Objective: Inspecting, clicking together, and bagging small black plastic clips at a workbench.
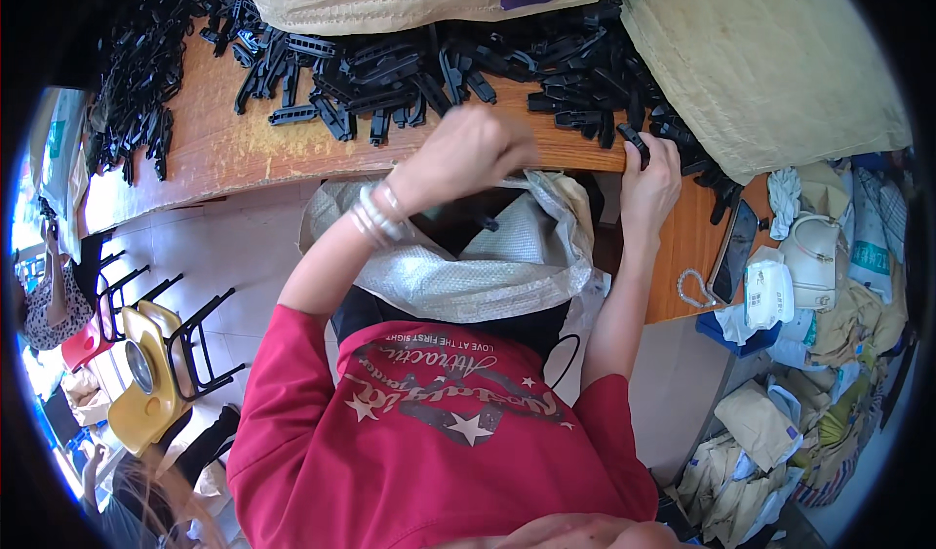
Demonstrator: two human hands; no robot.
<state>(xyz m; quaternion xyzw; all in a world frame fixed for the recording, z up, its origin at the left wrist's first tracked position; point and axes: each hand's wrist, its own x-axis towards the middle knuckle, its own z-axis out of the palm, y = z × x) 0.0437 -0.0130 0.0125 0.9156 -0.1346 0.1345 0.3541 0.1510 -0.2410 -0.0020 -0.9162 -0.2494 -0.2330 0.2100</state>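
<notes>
Black part (633, 139), gripped in right hand (655, 176), beside pile (585, 89)

You pinch one black plastic piece (633, 139), maybe a clip, narrow, tilted, by the near edge of the wooden table (229, 154); more black pieces (382, 73) lie in loose, overlapping heaps.

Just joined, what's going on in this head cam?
A seated person is handling small black plastic parts heaped on a wooden table. The right hand pinches one black part near the table's front edge. The left hand, motion-blurred, is by the open mouth of a white woven sack at the lap; whether it holds anything is unclear.
</notes>
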